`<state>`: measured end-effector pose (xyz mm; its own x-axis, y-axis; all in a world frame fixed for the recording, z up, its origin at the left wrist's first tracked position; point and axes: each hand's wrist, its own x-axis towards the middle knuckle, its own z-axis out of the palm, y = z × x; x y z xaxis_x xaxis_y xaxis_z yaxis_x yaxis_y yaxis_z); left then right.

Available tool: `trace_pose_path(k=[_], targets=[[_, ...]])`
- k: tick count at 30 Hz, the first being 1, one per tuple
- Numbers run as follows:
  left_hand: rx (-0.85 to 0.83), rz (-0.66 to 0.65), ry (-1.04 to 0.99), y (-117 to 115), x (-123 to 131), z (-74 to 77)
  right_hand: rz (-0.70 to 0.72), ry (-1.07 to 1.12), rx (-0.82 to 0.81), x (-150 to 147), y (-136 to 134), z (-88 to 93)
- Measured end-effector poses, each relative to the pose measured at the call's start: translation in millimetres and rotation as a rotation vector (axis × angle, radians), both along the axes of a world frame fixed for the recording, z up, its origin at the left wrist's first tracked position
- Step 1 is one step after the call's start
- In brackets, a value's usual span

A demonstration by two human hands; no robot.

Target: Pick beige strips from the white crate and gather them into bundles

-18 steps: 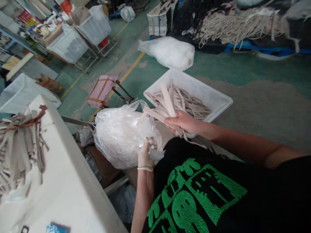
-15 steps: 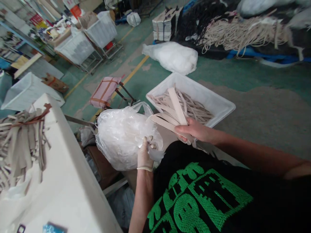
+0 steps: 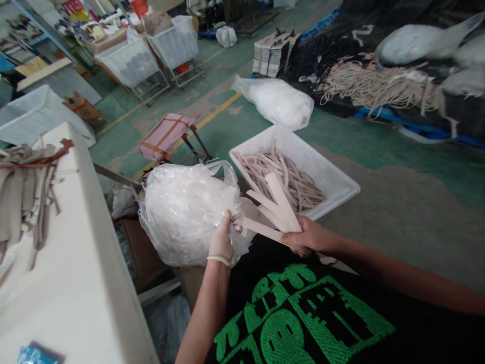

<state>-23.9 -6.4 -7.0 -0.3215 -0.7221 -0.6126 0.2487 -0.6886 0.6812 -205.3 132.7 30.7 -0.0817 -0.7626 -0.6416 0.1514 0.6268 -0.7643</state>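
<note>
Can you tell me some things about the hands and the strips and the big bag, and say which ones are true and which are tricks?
1. The left hand wears a pale glove and grips the clear plastic bag. True.
2. The right hand holds a bunch of beige strips. True.
3. The white tray on the floor has nothing in it. False: it holds a heap of beige strips.
4. The right hand wears a glove too. False: it is bare.
5. The person's black shirt has green print on it. True.
6. The stool with the pink seat stands on the white table. False: it stands on the green floor, beyond the bag.
</note>
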Motion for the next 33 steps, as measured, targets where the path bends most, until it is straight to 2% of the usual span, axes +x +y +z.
trace_pose_path(k=[5, 12, 18, 26, 30, 33], targets=[[-0.093, 0.073, -0.042, 6, -9, 1.5, 0.016, 0.031, 0.016, 9, -7, -1.5], [-0.168, 0.071, -0.126, 7, -12, 9.5, -0.021, 0.094, 0.011, 6, -9, -9.4], [-0.192, 0.001, -0.144, 8, -15, 8.9, -0.052, 0.105, 0.001, 6, -10, -7.5], [-0.088, -0.062, -0.161, 10, -13, -0.4, -0.046, 0.083, -0.003, 5, -5, -11.0], [-0.066, -0.16, -0.152, 23, -21, -3.7, -0.068, 0.085, -0.023, 5, -15, -11.8], [-0.12, -0.254, -0.111, 29, -29, -4.0, -0.093, 0.052, -0.078, 4, -23, -12.0]])
